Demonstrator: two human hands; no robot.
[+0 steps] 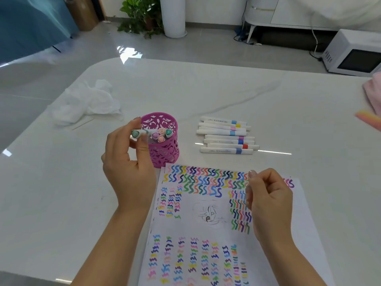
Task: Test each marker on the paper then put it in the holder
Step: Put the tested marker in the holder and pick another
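Observation:
My left hand [128,168] pinches a white marker with a teal cap end [137,133] beside the rim of the pink cut-out holder [165,155]. Several capped markers [161,134] stand inside the holder. My right hand [268,199] hovers over the right part of the paper [206,223] with fingers loosely curled; I see nothing in it. The paper is covered with coloured squiggles. Several white markers [226,137] with coloured bands lie in a row on the table behind the paper.
A crumpled white cloth [86,102] lies at the back left of the white marble table [61,203]. A pink cloth [373,93] pokes in at the right edge. Beyond the table are a plant, a white pillar and a microwave [354,54] on the floor.

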